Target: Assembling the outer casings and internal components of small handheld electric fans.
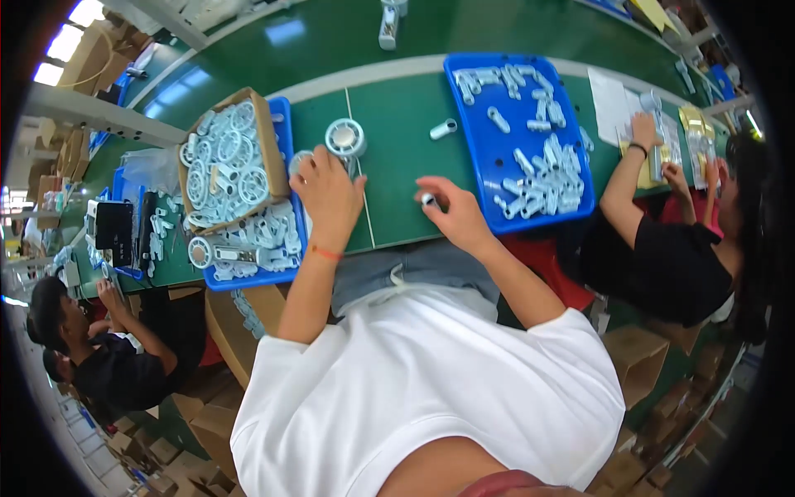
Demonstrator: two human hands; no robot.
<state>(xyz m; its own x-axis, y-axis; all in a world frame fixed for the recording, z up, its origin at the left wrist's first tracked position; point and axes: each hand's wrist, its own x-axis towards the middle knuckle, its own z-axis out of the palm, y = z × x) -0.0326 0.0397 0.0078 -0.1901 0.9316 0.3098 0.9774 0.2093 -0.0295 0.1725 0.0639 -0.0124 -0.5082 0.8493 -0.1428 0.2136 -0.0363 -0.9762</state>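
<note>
My left hand (330, 197) reaches over the green table with fingers spread and slightly bent. Its fingertips overlap a round pale part (298, 161); whether they grip it is hidden. Beside those fingers stands a small handheld fan (344, 137) with a round grey-white head. My right hand (460, 217) is closed round a short pale-blue tubular handle piece (429, 200), whose end shows between thumb and fingers. A similar handle piece (443, 129) lies alone farther out on the table, left of the blue tray.
The blue tray (483, 178) on the right holds many handle pieces. On the left, a cardboard box (267, 137) of ring-shaped parts rests on another blue tray (286, 124). Co-workers sit at both sides; one's hand (643, 132) is near papers (609, 103).
</note>
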